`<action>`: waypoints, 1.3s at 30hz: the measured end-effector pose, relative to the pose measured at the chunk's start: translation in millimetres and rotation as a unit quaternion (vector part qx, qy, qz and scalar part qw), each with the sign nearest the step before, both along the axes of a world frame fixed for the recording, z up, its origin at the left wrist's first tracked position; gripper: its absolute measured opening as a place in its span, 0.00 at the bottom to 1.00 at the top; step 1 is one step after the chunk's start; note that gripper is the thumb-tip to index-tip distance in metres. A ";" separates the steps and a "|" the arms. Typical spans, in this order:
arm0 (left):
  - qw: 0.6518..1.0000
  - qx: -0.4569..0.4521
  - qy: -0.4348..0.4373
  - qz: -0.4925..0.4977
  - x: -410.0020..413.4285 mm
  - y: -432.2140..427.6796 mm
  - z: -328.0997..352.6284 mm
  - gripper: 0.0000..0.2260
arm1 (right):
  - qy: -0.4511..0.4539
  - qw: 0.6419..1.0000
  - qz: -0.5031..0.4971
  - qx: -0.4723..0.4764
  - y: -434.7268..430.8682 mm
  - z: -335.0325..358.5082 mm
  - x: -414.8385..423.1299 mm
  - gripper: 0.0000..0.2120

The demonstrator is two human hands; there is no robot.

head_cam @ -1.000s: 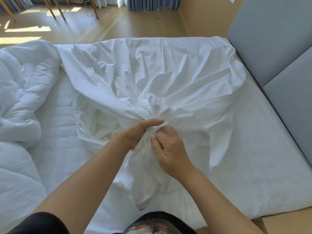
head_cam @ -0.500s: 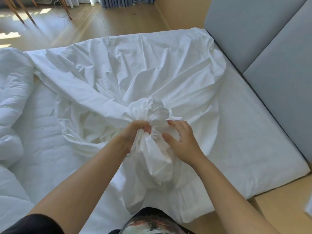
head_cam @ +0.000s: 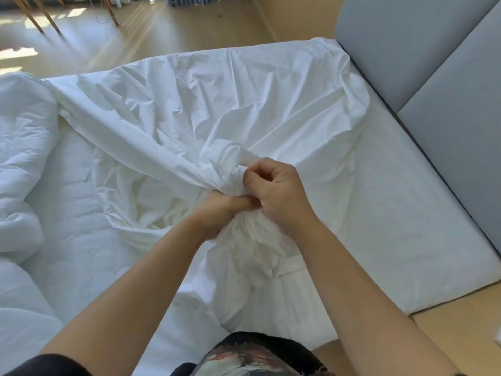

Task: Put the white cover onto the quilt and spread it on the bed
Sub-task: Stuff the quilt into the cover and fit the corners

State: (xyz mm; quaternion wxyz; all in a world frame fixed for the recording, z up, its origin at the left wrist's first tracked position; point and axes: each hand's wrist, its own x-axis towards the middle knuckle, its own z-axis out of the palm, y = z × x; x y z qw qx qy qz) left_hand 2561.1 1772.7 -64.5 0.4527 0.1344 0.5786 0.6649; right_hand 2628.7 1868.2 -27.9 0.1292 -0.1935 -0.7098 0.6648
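Note:
The white cover [head_cam: 217, 104] lies crumpled across the middle of the bed [head_cam: 406, 240], gathered into a bunch near me. My left hand [head_cam: 222, 213] grips the bunched cloth from below, fingers curled round it. Just above and to the right, my right hand [head_cam: 276, 191] pinches a fold of the same bunch. The puffy white quilt [head_cam: 24, 158] is heaped along the bed's left side, apart from both hands.
A grey padded headboard [head_cam: 433, 77] runs along the bed's right side. Wooden floor [head_cam: 189, 28] lies beyond the far edge, with wooden chair legs [head_cam: 40, 20] at the far left and curtains at the top. More floor shows at the near right corner.
Both hands have drawn more of the cover into the bunch and shifted right. My right hand went from open fingers beside the bunch to pinching a fold above my left hand.

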 end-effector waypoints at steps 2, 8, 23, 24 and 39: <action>0.999 -0.019 0.012 0.026 0.9 0.7 1.8 0.09 | 0.001 1.000 -0.016 0.022 4.4 -2.7 -1.4 0.11; 0.970 -0.187 -0.027 -0.150 -12.5 -1.2 10.9 0.13 | -0.023 0.975 -0.159 0.152 20.1 -28.0 -4.3 0.11; 0.992 -0.053 -0.113 0.030 -25.3 -8.1 -0.6 0.25 | -0.058 0.972 -0.160 0.163 16.7 -83.9 32.6 0.12; 0.994 -0.074 -0.077 0.032 -22.7 -6.5 -1.6 0.25 | -0.031 0.965 -0.200 0.169 27.7 -70.3 23.9 0.13; 0.993 -0.065 -0.098 0.000 -19.0 10.1 -8.4 0.22 | -0.064 0.977 0.016 0.201 50.5 -49.2 -30.2 0.12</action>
